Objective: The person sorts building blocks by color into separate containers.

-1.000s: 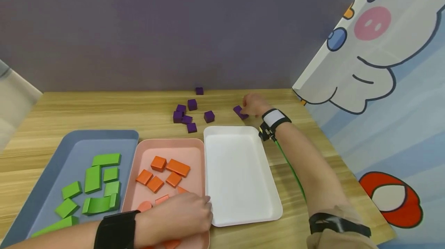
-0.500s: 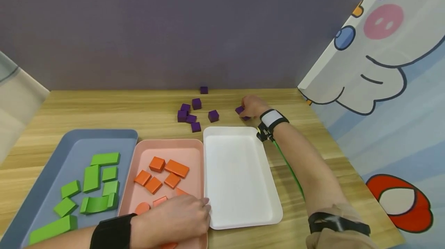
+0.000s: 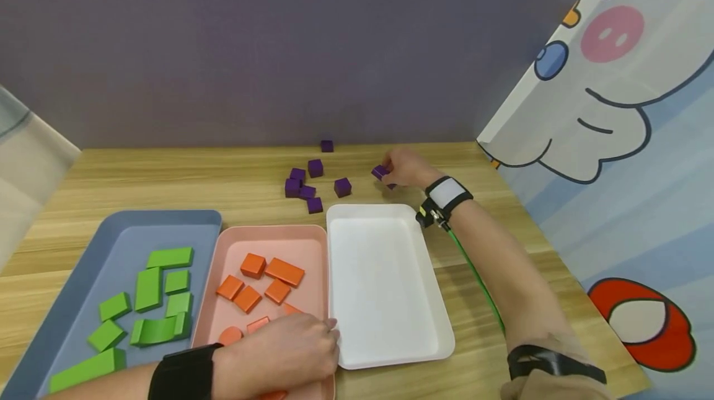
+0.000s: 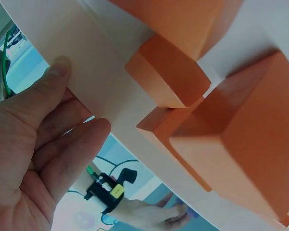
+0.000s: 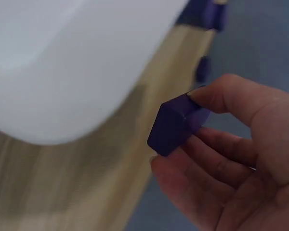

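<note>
In the head view my right hand [image 3: 409, 167] pinches a purple block [image 3: 382, 172] at the back of the table, behind the white tray. The right wrist view shows this purple block [image 5: 168, 125] between thumb and fingertips, one end pointing out. My left hand [image 3: 298, 347] lies over the right edge of the pink tray [image 3: 223, 242]. In the left wrist view, the thumb of this left hand [image 4: 43, 130] overlaps the tray's rim while a finger passes behind it. Orange blocks [image 3: 286, 271] lie in the pink tray, some hidden under the left hand.
Several loose purple blocks [image 3: 292, 187] lie left of the right hand, one near the grey back wall [image 3: 268, 46]. The white tray [image 3: 390, 288] stands right of the pink one. A blue-grey tray [image 3: 123, 226] with green blocks [image 3: 149, 288] is at the left.
My right hand has closed its fingers on the purple block and shifted it slightly left and up. My left hand has stayed at the pink tray. The view moved a little.
</note>
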`<action>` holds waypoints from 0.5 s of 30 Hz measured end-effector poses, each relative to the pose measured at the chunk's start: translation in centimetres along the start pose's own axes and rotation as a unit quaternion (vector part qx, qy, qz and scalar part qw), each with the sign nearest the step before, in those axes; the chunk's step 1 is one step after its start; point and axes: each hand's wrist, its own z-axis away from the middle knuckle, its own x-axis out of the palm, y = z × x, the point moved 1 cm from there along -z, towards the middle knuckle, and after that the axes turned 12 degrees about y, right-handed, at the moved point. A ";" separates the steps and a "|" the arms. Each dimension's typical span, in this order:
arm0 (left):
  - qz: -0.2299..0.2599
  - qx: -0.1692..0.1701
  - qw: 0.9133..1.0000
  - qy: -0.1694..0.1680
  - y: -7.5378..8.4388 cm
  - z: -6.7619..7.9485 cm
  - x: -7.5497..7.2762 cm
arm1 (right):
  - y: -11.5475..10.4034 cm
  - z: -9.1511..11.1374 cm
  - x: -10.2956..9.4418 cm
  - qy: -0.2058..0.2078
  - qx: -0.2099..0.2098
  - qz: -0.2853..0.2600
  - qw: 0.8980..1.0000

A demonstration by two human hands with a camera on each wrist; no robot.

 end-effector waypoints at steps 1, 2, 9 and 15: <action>-0.008 0.004 1.000 0.002 0.0 0.0 0.0 | -0.3 0.4 -0.3 0.010 -0.013 -0.007 1.000; -0.004 0.005 1.000 -0.002 0.0 0.0 0.0 | -0.7 0.8 -0.6 0.018 -0.025 -0.015 0.999; -0.019 0.012 1.000 0.009 -0.1 0.0 0.1 | -3.4 5.4 -1.8 0.035 -0.125 -0.021 0.991; -0.006 0.008 1.000 0.003 -0.2 0.0 0.1 | -5.9 9.3 -1.1 0.011 -0.196 -0.030 0.980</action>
